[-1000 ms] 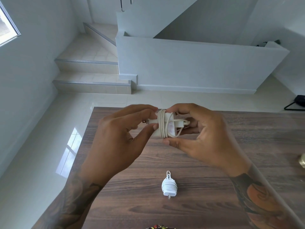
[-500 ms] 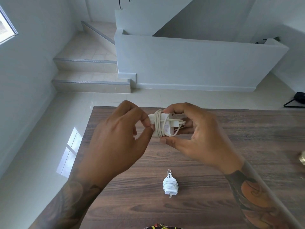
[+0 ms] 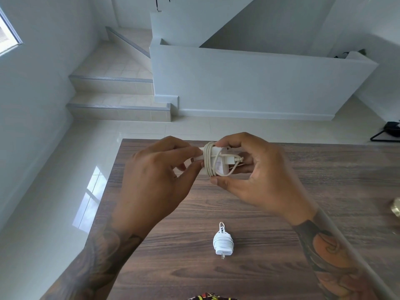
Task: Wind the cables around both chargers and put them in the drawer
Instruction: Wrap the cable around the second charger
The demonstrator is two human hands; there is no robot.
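Observation:
Above the wooden table (image 3: 324, 169) both hands hold one white charger (image 3: 216, 162) with several turns of off-white cable around it. My right hand (image 3: 255, 172) grips the charger body between thumb and fingers, and the cable's plug end lies under its fingers. My left hand (image 3: 160, 169) pinches the charger's left end. A second white charger (image 3: 223, 242), its cable wound tightly around it, lies on the table nearer to me, prongs toward me. No drawer shows in this view.
The table's far edge and left edge drop to a glossy tiled floor. Steps (image 3: 116, 105) and a white half wall (image 3: 259, 83) stand beyond. A brass object (image 3: 396, 210) sits at the table's right edge; a black stand (image 3: 387, 132) is on the floor far right.
My left hand's fingers shifted from spread over the charger's left end to a tighter pinch on it. The right hand kept its hold. The wound charger on the table stayed put.

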